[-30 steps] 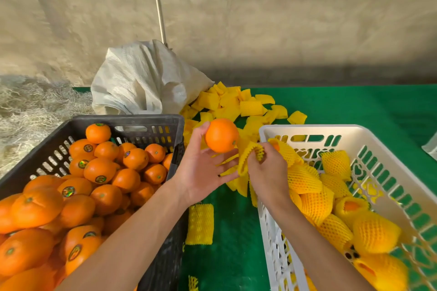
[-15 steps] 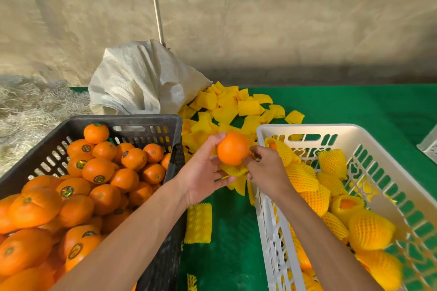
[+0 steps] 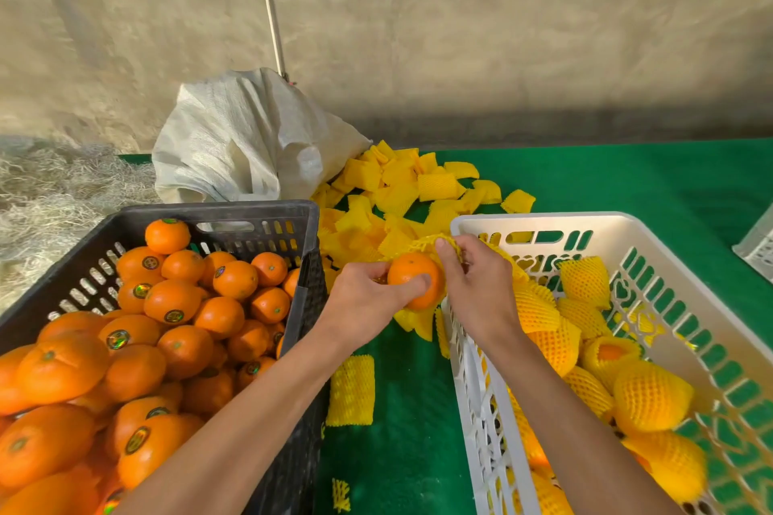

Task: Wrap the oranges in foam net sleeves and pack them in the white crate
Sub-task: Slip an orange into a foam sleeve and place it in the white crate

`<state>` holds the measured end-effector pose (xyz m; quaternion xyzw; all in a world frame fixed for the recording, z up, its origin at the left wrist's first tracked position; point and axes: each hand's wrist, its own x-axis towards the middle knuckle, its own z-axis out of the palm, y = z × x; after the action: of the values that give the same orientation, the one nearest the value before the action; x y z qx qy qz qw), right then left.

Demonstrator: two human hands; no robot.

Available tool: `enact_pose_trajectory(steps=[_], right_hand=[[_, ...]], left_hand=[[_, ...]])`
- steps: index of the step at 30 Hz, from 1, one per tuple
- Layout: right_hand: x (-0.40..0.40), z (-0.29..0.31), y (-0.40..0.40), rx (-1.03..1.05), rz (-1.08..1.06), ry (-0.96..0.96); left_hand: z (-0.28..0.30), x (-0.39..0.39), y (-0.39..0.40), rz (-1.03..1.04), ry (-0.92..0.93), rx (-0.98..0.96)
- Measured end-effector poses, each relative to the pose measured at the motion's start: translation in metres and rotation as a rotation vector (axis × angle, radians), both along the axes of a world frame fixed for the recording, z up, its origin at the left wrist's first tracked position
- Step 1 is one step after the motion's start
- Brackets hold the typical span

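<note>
Between the 2 crates, just above the green cloth (image 3: 627, 188), the left hand (image 3: 368, 301) grips 1 bare orange (image 3: 412, 278) with fingers curled around its near side, while the right hand (image 3: 477, 284) pinches the rim of a yellow foam net sleeve (image 3: 422, 243) and stretches it over the far top of the fruit. So the orange is in the air, touching the sleeve, close to the white crate's near-left corner and not yet inside it.

Several things could go wrong, I judge. With the net caught only on the upper part, it may spring back off if the pinch slips. Left fingers lying across the fruit could get trapped under the mesh and block it from sliding down. A hard pull might tear the thin foam. If the left grip loosens, the orange would drop onto the cloth or roll under the crates.

At left, the black crate (image 3: 217, 215) holds a heap of unwrapped oranges (image 3: 175, 305), many with round stickers. At right, the white crate (image 3: 543, 222) holds many sleeved oranges (image 3: 652, 397) along its left side, with green showing through its slots. Loose sleeves (image 3: 401, 188) lie piled beyond, beside a white sack (image 3: 234, 142)
</note>
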<state>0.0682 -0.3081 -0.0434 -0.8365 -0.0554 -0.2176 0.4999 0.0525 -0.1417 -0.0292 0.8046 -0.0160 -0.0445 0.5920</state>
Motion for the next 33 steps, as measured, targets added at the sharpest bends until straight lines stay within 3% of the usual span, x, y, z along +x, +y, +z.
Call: enact_pose_trajectory(steps=[6, 12, 16, 18, 20, 22, 24, 26, 29, 31, 33], right_hand=[[-0.014, 0.008, 0.009, -0.277, 0.063, -0.182], [-0.021, 0.005, 0.028, -0.24, 0.07, -0.339], [-0.022, 0.007, 0.029, -0.247, 0.095, -0.396], [-0.025, 0.004, 0.031, -0.242, 0.028, -0.29], [-0.025, 0.002, 0.034, -0.106, -0.032, -0.025], [-0.021, 0.002, 0.036, 0.185, 0.062, 0.276], [-0.017, 0.005, 0.039, 0.525, 0.232, 0.442], [-0.015, 0.008, 0.038, 0.657, 0.284, 0.406], [-0.011, 0.005, 0.032, 0.619, 0.178, 0.291], [-0.008, 0.004, 0.025, 0.525, 0.023, 0.21], [-0.003, 0.003, 0.012, 0.293, -0.198, 0.066]], left_hand=[[0.007, 0.0, 0.002, 0.146, 0.036, 0.071], [0.004, -0.001, 0.005, 0.286, -0.18, 0.044], [0.003, 0.001, 0.004, 0.339, -0.117, -0.062], [0.001, 0.005, 0.007, 0.335, -0.037, -0.149], [0.003, 0.007, 0.009, 0.298, -0.011, -0.231], [0.005, 0.006, 0.008, 0.205, -0.043, -0.342], [0.005, 0.004, 0.004, 0.098, -0.083, -0.338], [0.002, 0.002, 0.001, 0.023, -0.122, -0.282], [0.0, 0.001, -0.001, -0.08, -0.15, -0.248], [0.0, 0.0, -0.004, -0.146, -0.161, -0.194], [0.004, -0.004, -0.004, -0.113, -0.182, -0.15]])
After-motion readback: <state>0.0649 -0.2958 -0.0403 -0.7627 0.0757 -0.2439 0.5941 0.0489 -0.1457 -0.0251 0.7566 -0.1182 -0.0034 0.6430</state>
